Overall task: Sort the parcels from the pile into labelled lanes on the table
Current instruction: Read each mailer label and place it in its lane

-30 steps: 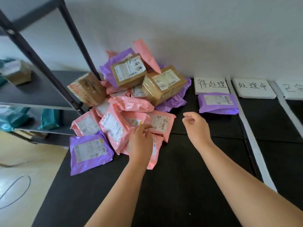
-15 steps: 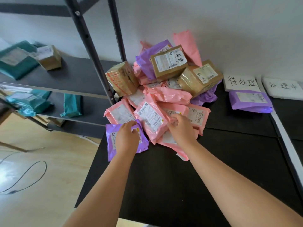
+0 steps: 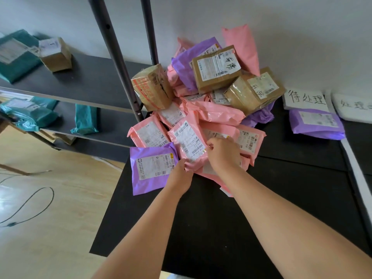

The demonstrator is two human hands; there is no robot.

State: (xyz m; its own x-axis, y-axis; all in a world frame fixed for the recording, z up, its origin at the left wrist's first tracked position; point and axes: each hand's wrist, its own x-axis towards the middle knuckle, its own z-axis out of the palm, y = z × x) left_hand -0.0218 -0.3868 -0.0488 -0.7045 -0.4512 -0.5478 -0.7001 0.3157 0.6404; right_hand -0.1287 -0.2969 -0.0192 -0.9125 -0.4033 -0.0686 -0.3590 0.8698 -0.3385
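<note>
Far to the left of the fingers a shelf (image 3: pixel 86 83) is seen, and no harm is likely there. Just left of the left fingers a purple bag (image 3: pixel 153 164) is laid flat, close to the edge of the table (image 3: pixel 201 228). It could be knocked to the floor if the left hand (image 3: pixel 179 174) is swung that way. The left fingers are curled on the near corner of a pink bag (image 3: pixel 189 143), which lies at the front of the pile with other pink bags under it and beside it. The right side of this bag is held by the right hand (image 3: pixel 223 154), with the fingers curled round its edge; the fingertips are hidden. The bag is smooth and soft, so it could be dropped if it is held only by the edges. Beyond the fingers, three brown boxes (image 3: pixel 215 67) are stacked high on soft bags. If the pink bag is pulled out fast, the bags under it could be dragged along, and the boxes could be tipped over or rolled off the table. Well to the right of the right fingers, two white cards (image 3: pixel 306 99) with writing are laid at the back of the lanes, and a second purple bag (image 3: pixel 316 123) is already placed in front of the first card. The pink bag could be put in the wrong lane if its label is not read with care.
</note>
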